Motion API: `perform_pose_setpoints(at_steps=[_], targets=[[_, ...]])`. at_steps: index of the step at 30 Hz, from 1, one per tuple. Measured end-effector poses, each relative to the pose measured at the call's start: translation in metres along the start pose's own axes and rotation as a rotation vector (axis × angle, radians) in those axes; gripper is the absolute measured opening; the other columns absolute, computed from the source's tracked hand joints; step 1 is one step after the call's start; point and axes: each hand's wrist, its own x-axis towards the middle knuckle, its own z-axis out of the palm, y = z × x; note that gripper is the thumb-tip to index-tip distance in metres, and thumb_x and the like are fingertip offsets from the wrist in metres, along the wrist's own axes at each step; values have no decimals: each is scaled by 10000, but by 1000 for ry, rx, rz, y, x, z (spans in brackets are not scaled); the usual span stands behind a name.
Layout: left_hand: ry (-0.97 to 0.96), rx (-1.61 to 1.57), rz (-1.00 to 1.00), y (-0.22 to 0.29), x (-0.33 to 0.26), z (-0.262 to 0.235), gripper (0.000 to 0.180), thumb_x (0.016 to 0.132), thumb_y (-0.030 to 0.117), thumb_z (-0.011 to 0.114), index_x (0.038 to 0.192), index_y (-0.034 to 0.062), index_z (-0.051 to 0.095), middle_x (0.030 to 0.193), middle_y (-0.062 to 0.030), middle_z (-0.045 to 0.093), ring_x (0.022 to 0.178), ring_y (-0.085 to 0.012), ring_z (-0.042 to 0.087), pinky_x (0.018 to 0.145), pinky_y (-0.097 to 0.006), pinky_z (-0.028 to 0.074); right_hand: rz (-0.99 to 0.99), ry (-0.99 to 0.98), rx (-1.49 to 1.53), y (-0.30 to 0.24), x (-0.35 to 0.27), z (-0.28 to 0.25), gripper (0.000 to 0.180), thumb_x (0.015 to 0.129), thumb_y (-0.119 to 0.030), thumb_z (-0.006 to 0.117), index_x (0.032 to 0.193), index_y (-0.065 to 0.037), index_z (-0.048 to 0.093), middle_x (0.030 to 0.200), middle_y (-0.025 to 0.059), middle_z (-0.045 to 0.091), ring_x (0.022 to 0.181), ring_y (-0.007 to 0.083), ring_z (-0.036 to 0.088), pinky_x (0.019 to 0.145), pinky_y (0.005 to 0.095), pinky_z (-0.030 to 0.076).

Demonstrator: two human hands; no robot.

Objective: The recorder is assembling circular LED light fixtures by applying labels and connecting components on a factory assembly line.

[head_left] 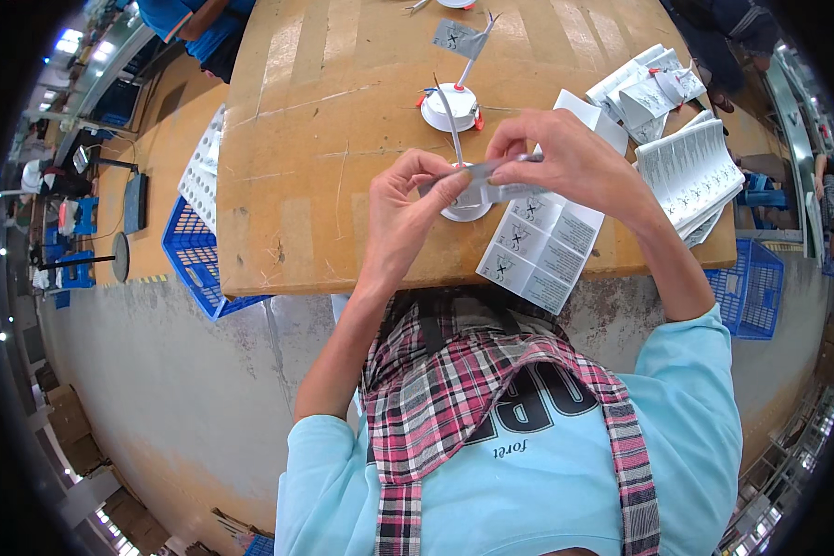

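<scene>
Both hands' fingers pinched shut on grey label strip (477,188): left hand (415,206), right hand (565,157); long axis left-right between them, over white round fixture (466,211).

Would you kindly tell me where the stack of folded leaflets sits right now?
The stack of folded leaflets lies at the table's right edge in the head view, just beyond the right hand.

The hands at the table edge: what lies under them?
Under the left hand and right hand sits a round white fixture beside a folded leaflet; most of the fixture is covered.
</scene>
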Motion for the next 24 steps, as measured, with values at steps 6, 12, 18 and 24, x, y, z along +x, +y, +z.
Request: perform_pose_setpoints(at_steps=[6,12,18,24], targets=[[96,-55,-9,-9,15,-1,131,861,132,673,897,15,627,826,-18,641,758,-68,561,698,-224,446,-41,145,161,19,13,7,220,790,-142,679,900,45,646,762,94,648,735,171,616,698,283,483],[159,-106,20,-15,31,0,150,877,160,657,914,18,628,860,-28,652,774,-70,559,741,-235,440,-31,279,249,31,29,16,221,818,-125,666,962,43,666,836,85,674,798,126,615,727,264,483],[204,-125,94,-24,40,-2,160,891,163,637,929,9,619,873,-45,656,811,-78,570,776,-251,449,-26,373,290,37,37,28,209,820,-138,672,949,26,677,814,83,666,765,127,597,715,263,476],[214,-89,93,-30,44,-5,153,905,160,618,910,10,592,848,-44,651,787,-64,569,750,-237,454,-47,435,235,43,40,34,202,803,-148,697,928,10,686,814,83,663,741,143,588,698,273,470]])
